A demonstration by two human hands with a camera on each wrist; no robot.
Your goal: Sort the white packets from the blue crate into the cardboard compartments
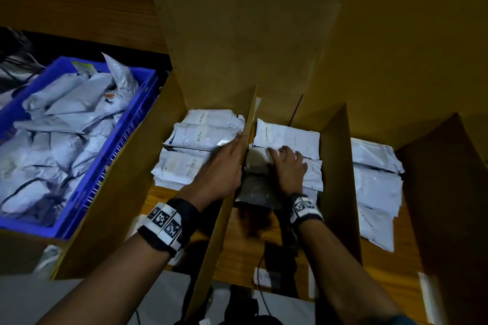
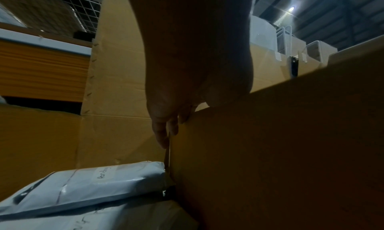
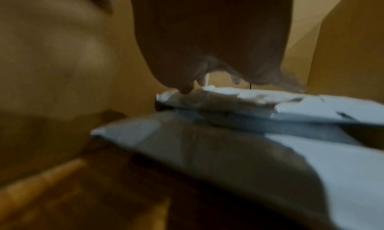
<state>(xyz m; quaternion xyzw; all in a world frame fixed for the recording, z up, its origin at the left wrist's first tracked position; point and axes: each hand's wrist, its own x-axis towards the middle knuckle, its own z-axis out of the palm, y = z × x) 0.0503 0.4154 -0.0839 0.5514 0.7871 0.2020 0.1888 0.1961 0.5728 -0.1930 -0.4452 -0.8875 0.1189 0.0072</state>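
dim warehouse light falls on a wooden bench [image 1: 169,198] that i take as my view, and i use the cardboard divider [image 1: 237,166] between the two hands as my landmark. far left of the divider, past a cardboard wall, sits the blue crate [image 1: 111,166], heaped with loose white packets [image 1: 66,126]. just left of the divider, the first compartment holds a flat stack of packets [image 1: 195,145] with "pending" handwritten on them. my left hand [image 1: 221,166] lies against the left face of the divider, fingers straight and relaxed, gripping nothing; the left wrist view shows the fingertips [image 2: 164,135] along the cardboard edge above the pending stack [image 2: 93,182]. just right of the divider, my right hand [image 1: 287,169] presses flat, fingers spread, on a white packet [image 1: 311,174] lying on the stack in the second compartment, not curled round it; the right wrist view is blurred but shows the hand [image 3: 207,52] over the packets [image 3: 249,98]. further right, beyond another cardboard wall [image 1: 338,179], a third stack of packets [image 1: 375,185] lies in its own compartment.
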